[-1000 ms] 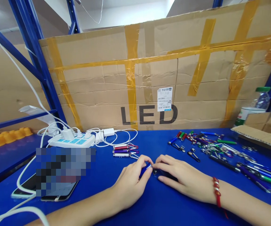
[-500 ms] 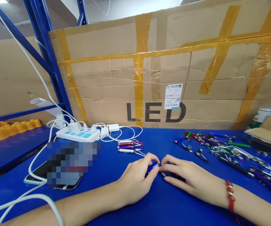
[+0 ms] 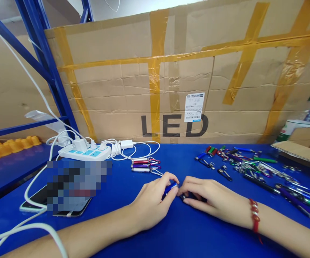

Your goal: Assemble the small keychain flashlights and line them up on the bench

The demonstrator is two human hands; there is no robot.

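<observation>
While my left hand pinches the small blue flashlight low over the blue table, my right hand holds its dark end piece with narrow fingers. It looks light, stiff and slippery, so I judge a grip around the barrel's middle safest.

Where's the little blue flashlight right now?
In the head view it's low centre over the blue table, pinched by the left hand, its tip meeting the right hand, just nearer than the row of three flashlights.
</observation>
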